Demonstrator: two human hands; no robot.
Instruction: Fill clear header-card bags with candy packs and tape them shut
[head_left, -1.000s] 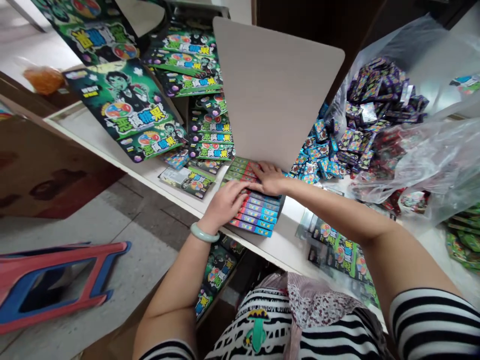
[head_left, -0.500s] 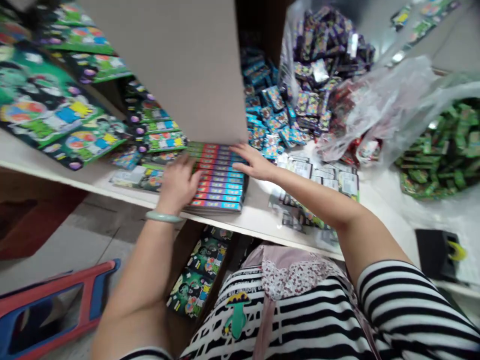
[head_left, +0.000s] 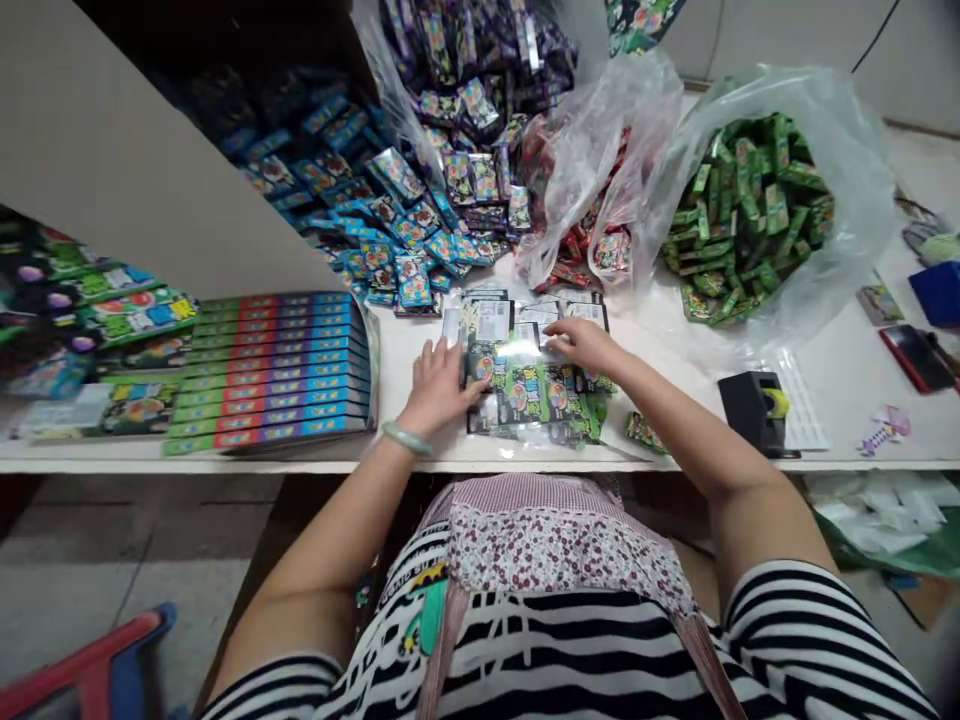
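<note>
My left hand (head_left: 437,385) lies open, fingers spread, on the left edge of a stack of clear plastic packets (head_left: 525,375) with green printed cards inside. My right hand (head_left: 583,344) rests on the stack's upper right part, fingers curled down onto the top packet. The stack sits on the white table (head_left: 675,440) right in front of me. To the left lies a fanned pile of long green, red and blue boxes (head_left: 274,370), which neither hand touches.
A grey board (head_left: 142,190) leans at the back left. Behind the stack are loose blue packets (head_left: 367,210), a bag of purple packets (head_left: 472,70), a bag of green ones (head_left: 750,220). A black tape dispenser (head_left: 754,410) stands right.
Both hands left the fanned pile of long boxes and moved right onto the stack of clear packets. The view swung right with them.
</note>
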